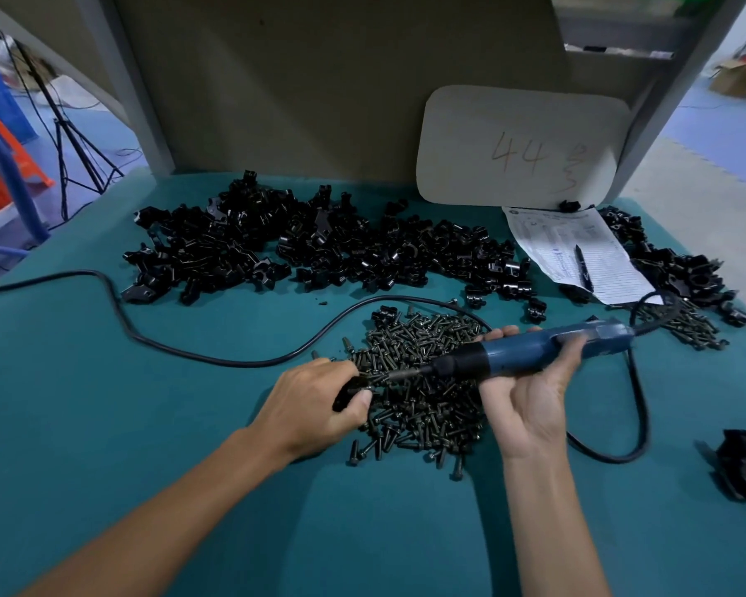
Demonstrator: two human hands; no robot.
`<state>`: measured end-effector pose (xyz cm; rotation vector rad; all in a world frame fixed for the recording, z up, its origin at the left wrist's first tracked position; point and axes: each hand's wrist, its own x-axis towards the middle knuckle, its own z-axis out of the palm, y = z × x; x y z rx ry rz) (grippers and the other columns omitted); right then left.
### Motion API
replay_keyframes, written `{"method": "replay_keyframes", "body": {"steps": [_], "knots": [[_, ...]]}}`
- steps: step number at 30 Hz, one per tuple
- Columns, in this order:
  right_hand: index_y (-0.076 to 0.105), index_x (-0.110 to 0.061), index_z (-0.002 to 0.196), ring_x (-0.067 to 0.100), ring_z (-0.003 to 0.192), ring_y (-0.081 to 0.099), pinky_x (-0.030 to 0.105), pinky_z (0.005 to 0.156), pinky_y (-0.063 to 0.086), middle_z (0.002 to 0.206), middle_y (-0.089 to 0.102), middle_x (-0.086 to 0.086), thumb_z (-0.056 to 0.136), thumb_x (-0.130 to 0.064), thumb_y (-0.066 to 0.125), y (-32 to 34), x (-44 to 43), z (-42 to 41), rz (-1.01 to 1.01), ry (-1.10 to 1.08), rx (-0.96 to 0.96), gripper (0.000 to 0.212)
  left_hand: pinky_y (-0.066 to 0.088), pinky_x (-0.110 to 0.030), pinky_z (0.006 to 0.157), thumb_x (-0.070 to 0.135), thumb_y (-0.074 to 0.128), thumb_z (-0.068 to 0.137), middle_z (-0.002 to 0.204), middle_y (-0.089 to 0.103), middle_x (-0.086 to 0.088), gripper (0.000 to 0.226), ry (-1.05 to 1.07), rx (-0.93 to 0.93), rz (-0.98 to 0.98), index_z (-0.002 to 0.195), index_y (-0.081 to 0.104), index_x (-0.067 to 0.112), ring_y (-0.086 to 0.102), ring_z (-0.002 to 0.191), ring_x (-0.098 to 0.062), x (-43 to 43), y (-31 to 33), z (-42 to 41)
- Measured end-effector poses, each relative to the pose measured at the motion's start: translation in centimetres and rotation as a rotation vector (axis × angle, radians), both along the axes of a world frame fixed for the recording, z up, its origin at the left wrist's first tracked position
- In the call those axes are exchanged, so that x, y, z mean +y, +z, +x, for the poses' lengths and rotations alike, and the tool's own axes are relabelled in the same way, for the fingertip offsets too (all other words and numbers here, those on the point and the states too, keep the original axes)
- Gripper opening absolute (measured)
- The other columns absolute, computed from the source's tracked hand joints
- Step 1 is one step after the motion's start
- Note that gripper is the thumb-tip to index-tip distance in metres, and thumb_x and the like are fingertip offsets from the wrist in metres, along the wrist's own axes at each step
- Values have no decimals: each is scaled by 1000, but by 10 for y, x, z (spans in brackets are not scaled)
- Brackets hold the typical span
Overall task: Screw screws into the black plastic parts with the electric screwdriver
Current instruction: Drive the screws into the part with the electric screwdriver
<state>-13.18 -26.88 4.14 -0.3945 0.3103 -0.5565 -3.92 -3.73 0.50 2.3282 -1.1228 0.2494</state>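
**Driver bit meeting a black part above the screw heap**

I am holding a small black plastic part (346, 393) in my left hand (315, 402). My fingers (362, 399) are curling round it, so only a glossy dark edge is showing under my thumb. My right hand (530, 394) is gripping the electric screwdriver (535, 351), with its fingers clamped over the blue barrel. The barrel is narrowing into a black collar and a thin metal bit, which is pointing left and reaching the part. I cannot tell whether a screw is sitting on the bit. Both hands are hovering over a heap of dark screws (423, 407) on the teal tabletop (147, 424). The driver's black cord (190, 352) is looping across the tabletop. A long pile of black plastic parts (319, 247) is lying further back.
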Motion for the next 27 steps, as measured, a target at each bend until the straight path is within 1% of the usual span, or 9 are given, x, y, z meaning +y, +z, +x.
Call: {"method": "replay_keyframes", "body": {"steps": [2,5,11,14,17,19,21,23,27], "knots": [[61,-19,105,11,87,68,31,96,53,90,67,-3,88,-60,61,5,-16,-9,-106,-35,108,45,37,-28,50,47,41,90,61,49,9,33,25,28,-59,75,52,19,47,57,-13,6,-1,1],[56,-18,115,15,73,69,32,75,60,88,72,2,95,-34,69,16,-40,-22,-379,-44,393,29,39,-30,52,53,35,92,63,52,8,40,98,90,-128,78,54,21,49,59,-10,9,0,4],[61,-16,100,29,81,57,36,66,44,103,61,21,89,-34,76,2,-46,-41,-1309,63,1056,26,32,-28,54,54,28,97,64,42,12,33,123,134,-265,79,41,29,45,63,-4,-8,9,7],[60,-7,120,37,100,55,41,84,48,112,55,21,92,-37,72,-3,-37,-37,-1507,178,1250,42,30,-29,55,60,23,99,66,40,10,34,62,152,-285,78,34,36,45,68,-7,-19,12,4],[43,-12,151,40,131,38,44,108,31,139,43,23,98,-40,65,6,-25,-43,-1698,-7,1304,65,31,-31,58,67,15,99,69,39,10,36,-24,180,-264,79,32,42,43,73,-7,-34,15,-6],[48,-29,148,18,129,46,33,104,38,141,47,9,99,-44,60,22,-12,-53,-1633,-72,1034,52,33,-31,62,68,13,99,72,40,10,37,-97,199,-253,81,33,42,43,78,-8,-46,19,-16],[57,-45,134,-2,112,58,28,99,50,131,60,-10,98,-51,57,37,8,-62,-1289,148,727,36,31,-30,66,61,16,103,74,40,11,34,-175,182,-258,83,33,40,43,78,-10,-65,27,-28],[62,-42,130,2,104,66,32,92,57,120,70,-16,102,-45,53,42,22,-71,-1034,295,544,30,31,-32,68,50,20,105,77,41,12,27,-252,133,-277,85,34,39,42,77,-11,-86,37,-41],[66,-20,131,14,110,68,37,94,59,122,73,3,108,-17,50,41,20,-96,-873,148,477,29,41,-43,77,43,21,103,84,45,5,36,-343,2,-200,89,47,23,44,80,-22,-123,49,-62]]}}
